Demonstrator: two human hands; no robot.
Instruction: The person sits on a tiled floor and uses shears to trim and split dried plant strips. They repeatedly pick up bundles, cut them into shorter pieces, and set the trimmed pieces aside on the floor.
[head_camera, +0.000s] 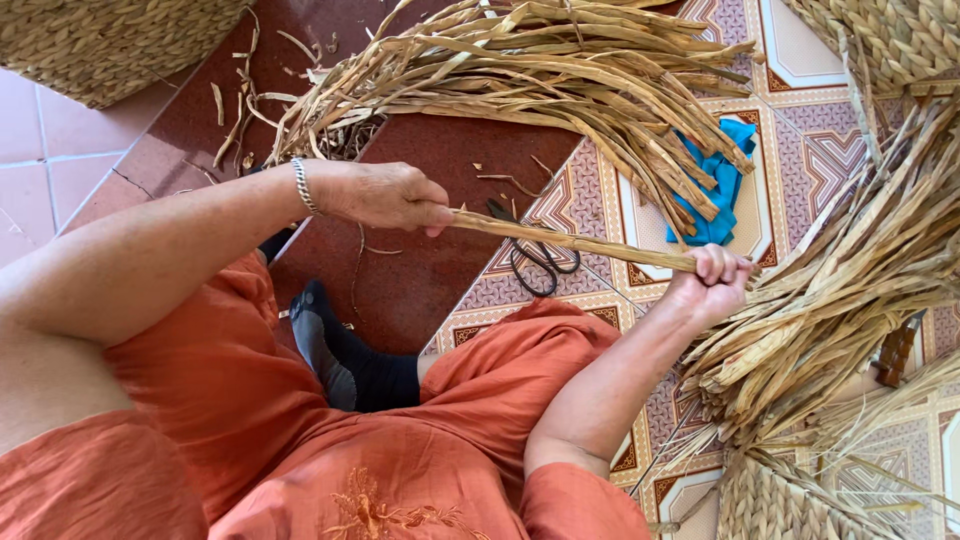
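Patterned tile floor (800, 150): dried reed strips, seated weaver.
Left hand (385, 195) and right hand (712, 280), arms extended, each clenched on one end of a twisted reed strand (570, 240), taut above scissors (535, 258); flat, fibrous reed bundles (560, 70) alongside.

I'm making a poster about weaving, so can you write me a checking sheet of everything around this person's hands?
Surface: patterned tiled floor beside a dark red mat.
Job's things: long twisted strand of dried tan reed stretched between both hands; loose bundles of dried tan reed leaves above and at the right.
Clutter: black-handled scissors on the floor, crumpled blue cloth, reed scraps on the mat.
Grips: left hand closed on one end of the strand, right hand closed on the other.
Cables: nothing seen.
Surroundings: woven baskets at top left, top right and the bottom; orange clothing, black sock.
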